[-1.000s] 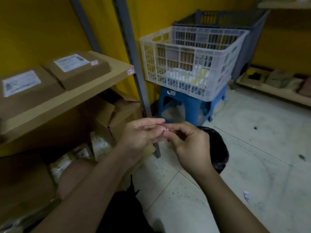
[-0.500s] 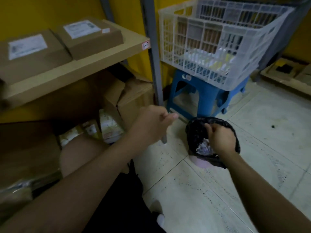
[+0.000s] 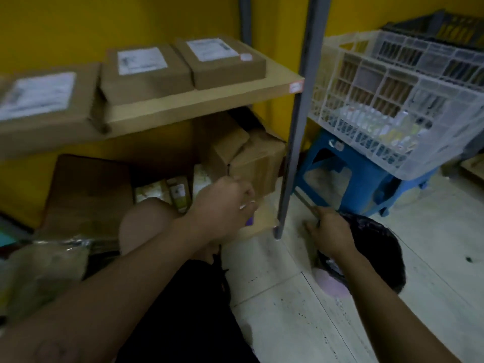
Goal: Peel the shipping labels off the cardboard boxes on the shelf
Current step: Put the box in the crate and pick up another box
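Boxes [image 3: 183,66] with labels [image 3: 141,60] still on sit on shelf [image 3: 199,100] at 11 o'clock from left hand [image 3: 225,203], the nearer one, loosely curled, empty; right hand [image 3: 331,231] open by bag [image 3: 377,247].

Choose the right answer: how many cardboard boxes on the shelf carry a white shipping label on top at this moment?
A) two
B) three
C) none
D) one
B: three cardboard boxes lie side by side on the shelf, the left box, the middle box and the right box, and each shows a white label on top.
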{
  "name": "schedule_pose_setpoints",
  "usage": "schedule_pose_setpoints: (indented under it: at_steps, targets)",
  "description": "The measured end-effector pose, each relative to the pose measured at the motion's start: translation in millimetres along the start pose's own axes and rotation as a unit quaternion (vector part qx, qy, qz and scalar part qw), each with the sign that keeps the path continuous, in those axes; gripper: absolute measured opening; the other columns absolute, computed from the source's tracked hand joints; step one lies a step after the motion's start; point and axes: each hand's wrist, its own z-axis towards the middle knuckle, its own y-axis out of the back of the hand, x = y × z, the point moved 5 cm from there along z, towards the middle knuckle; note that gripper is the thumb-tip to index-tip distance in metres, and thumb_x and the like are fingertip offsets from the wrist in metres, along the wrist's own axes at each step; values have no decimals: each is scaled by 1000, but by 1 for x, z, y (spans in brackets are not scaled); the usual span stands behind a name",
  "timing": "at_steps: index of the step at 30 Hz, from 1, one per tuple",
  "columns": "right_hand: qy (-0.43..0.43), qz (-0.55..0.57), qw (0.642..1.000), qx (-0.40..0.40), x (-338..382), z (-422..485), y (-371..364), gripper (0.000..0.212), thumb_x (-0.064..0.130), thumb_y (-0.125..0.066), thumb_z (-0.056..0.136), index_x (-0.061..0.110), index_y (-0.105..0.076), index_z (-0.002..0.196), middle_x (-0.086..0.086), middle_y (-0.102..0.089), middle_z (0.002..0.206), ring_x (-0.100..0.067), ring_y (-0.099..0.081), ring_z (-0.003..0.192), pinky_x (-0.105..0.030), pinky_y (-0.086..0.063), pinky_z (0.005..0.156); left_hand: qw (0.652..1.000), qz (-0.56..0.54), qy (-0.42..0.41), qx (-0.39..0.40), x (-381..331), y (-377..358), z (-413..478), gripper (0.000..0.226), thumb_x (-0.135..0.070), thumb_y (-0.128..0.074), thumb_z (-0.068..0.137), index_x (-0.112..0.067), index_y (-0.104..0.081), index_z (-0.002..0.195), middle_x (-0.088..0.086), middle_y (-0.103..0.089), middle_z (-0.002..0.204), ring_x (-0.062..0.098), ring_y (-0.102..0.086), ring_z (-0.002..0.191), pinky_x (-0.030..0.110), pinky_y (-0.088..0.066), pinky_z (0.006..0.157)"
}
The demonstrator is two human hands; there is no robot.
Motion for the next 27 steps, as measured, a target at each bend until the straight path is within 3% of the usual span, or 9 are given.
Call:
schedule_pose_setpoints:
  at_steps: [4,9,17,27]
  targets:
    - [199,76,974,-84,137,-27,36,32,30,-63,89,12,-63,115,-7,-63,110,-27,-58,101,-41,-47,86,997,15,43,-65,37,42,-34,29,-44,-57,92,-25,-62,114,-4,-57,118,16,-51,113,37,-47,89]
    - [347,78,932,-66,270,-70,54,47,39,-58,86,20,-57,129,1,-60,127,-20,-53,117,-40,-43,100,978,28,97,-185,83,113,-106,30,-45,-58,91,-25,-64,113,-5,-61,113,14,-54,109,35,-47,89]
    - [487,33,873,-14,416,-128,56,53,36,-59,90,28,-43,140,6,-46,139,-12,-38,128,-30,-28,107,931,79,214,-286,150,183,-241,23,-42,-58,92,-25,-66,104,-2,-65,108,20,-56,108,38,-46,90]
    - [591,51,803,60,519,-185,13,52,37,-59,91,26,-45,139,4,-49,135,-16,-43,125,-34,-36,105,851,90,385,-347,200,201,-382,26,-42,-58,92,-25,-67,109,-7,-68,110,15,-63,97,38,-53,83]
